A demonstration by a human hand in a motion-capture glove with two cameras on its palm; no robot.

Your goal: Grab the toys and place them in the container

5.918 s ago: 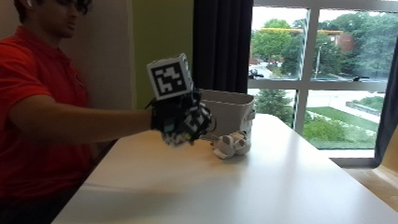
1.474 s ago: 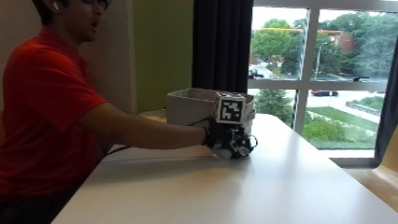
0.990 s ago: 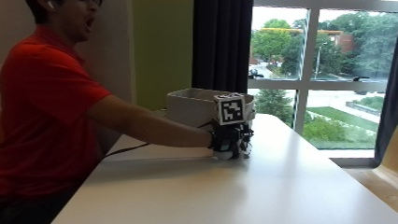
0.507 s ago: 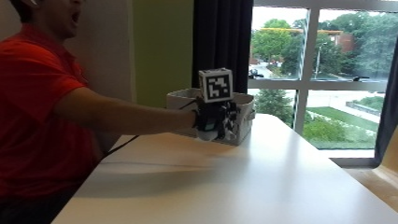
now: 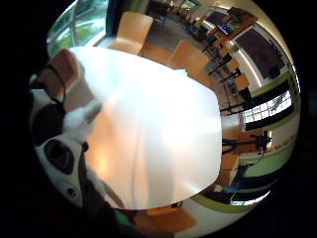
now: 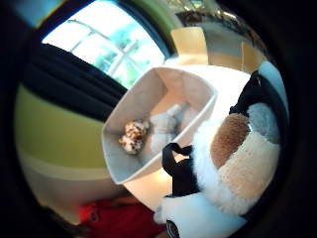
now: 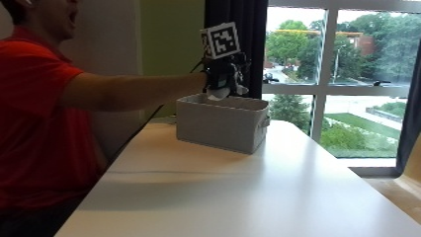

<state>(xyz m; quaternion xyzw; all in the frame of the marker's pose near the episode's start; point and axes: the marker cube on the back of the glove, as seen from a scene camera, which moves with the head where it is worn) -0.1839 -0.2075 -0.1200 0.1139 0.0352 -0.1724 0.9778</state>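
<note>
My gloved right hand [image 7: 222, 73] is raised just above the grey fabric container [image 7: 220, 123] at the far side of the white table [image 7: 263, 197]. It grips a plush toy [image 7: 224, 91] in white, brown and black, which fills one side of the thumb side palm view [image 6: 233, 163] and shows beside the palm in the little finger side view [image 5: 54, 129]. Down in the container [image 6: 124, 163] lie a spotted brown and white plush toy [image 6: 131, 136] and a pale plush toy [image 6: 163, 126].
A dark curtain [image 7: 233, 19] and tall windows [image 7: 342, 74] stand behind the container. Wooden chairs [image 5: 131, 29] sit past the table's far end. The table's near edge runs toward the person's red shirt [image 7: 39, 128].
The hand closed on the plush toy lying on the table beside the container and lifted it up and over to above the container's rim.
</note>
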